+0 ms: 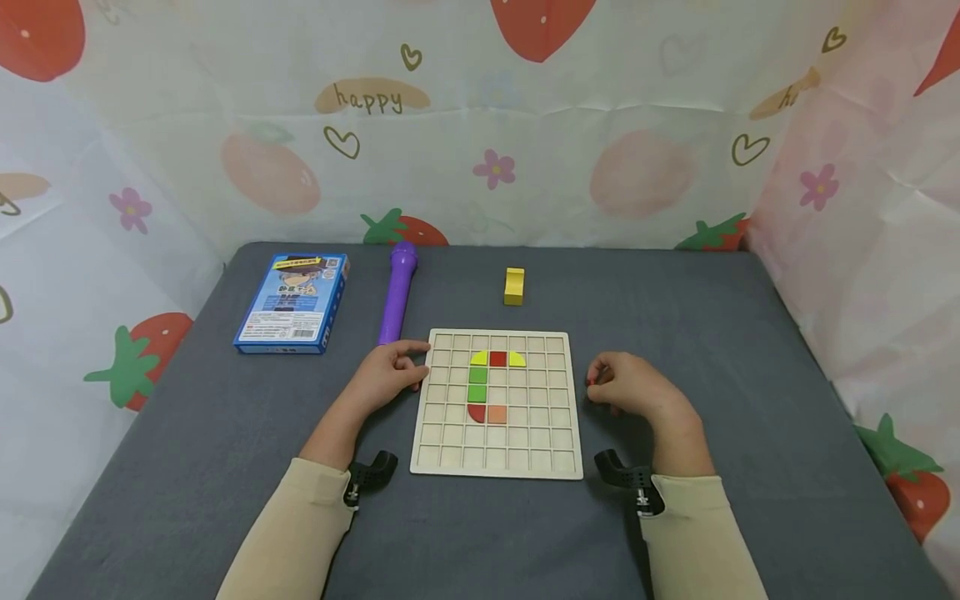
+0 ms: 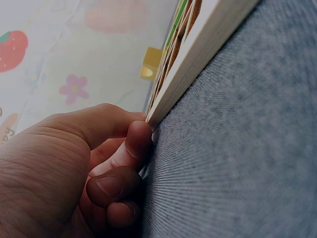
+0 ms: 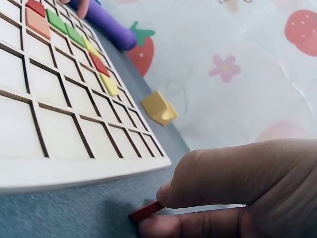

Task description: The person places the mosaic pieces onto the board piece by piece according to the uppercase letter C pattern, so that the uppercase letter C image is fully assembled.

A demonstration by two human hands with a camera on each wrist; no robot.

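A pale wooden grid board (image 1: 527,458) lies on the table, with coloured pieces in some cells. Yellow rounded pieces (image 1: 517,359) flank a red square (image 1: 497,358); green squares (image 1: 477,375) run down below the left one. A red rounded piece (image 1: 476,413) and an orange square (image 1: 497,414) sit lower. My left hand (image 1: 384,377) holds the board's left edge near its far corner, thumb and index finger at the rim. Right of the board, my right hand (image 1: 637,387) pinches a small red piece (image 3: 145,211) between thumb and finger, just above the cloth.
Behind the board stands a yellow block (image 1: 513,287). A purple microphone (image 1: 397,292) lies beyond my left hand, and a blue box (image 1: 292,303) is farther left. Grey cloth (image 1: 480,542) covers the table; a patterned curtain (image 1: 555,108) hangs behind it.
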